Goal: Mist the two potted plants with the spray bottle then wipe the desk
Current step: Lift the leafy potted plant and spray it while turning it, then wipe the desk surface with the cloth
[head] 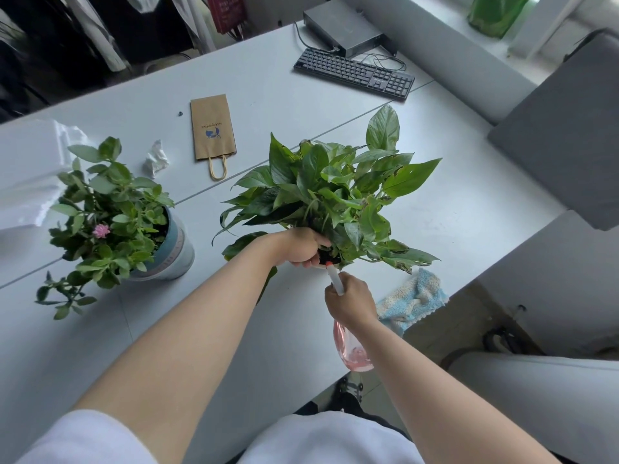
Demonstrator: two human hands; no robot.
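A broad-leaved green plant point(335, 192) stands mid-desk, its pot mostly hidden by leaves. My left hand point(306, 246) grips the near rim of that pot, under the foliage. My right hand point(351, 301) holds a pink translucent spray bottle point(351, 349); its white nozzle with a red tip point(330, 264) points at the plant's base, almost touching the pot. A second plant with small leaves and a pink flower point(104, 226) sits in a pale blue-banded pot point(177, 249) at the left. A blue and cream cloth point(413, 299) lies by the desk's right edge.
On the white desk point(234, 329) lie a brown paper bag point(212, 132), a crumpled tissue point(155, 159) and clear plastic wrap point(30, 175) at the far left. A black keyboard point(355, 73) and a black box point(343, 26) sit at the back. The desk edge runs diagonally at right.
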